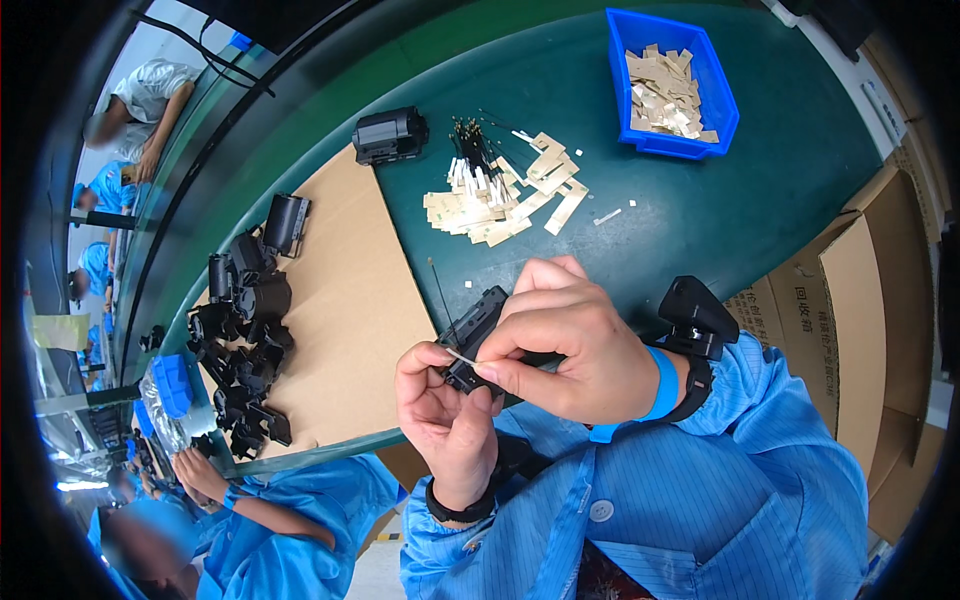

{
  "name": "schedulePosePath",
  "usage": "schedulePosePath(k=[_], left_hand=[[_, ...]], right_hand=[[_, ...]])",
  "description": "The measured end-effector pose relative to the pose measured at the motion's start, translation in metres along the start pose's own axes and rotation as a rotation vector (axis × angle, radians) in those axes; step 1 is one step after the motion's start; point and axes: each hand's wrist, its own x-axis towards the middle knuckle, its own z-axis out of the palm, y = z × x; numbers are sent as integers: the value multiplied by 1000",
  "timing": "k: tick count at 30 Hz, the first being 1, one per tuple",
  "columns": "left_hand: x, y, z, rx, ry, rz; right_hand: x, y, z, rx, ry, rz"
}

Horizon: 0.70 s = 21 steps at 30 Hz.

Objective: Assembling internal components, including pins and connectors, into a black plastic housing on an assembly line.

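Close in front of my chest, my left hand [447, 420] is closed round the lower end of a black plastic housing [486, 312]. The housing lies tilted, its far end pointing away from me and partly covered by my right hand [570, 345]. Thumb and forefinger of that right hand pinch a thin pale strip [462, 357] over the housing's near end, close to my left fingertips. A thin black wire [440, 290] sticks up beside the housing; where its lower end goes is hidden by my fingers.
Beyond my hands lie black wires [470, 140] with pale adhesive tabs [550, 165]. A blue bin [625, 125] holds more tabs. Several black housings [250, 300] crowd the cardboard sheet [350, 330]; another housing [390, 135] stands beyond. A co-worker's hand [200, 475] is at left, a cardboard box [800, 330] at right.
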Motion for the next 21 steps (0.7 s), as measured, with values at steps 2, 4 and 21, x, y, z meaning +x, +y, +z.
schedulePosePath(k=[2,4,21], left_hand=[[0,0,0,-4,-3,-1],[1,-1,-1,14,16,5],[5,3,0,-42,-7,-61]], right_hand=[[0,0,0,0,0,0],[0,0,0,5,5,-1],[10,3,-19,-246,159,-186]])
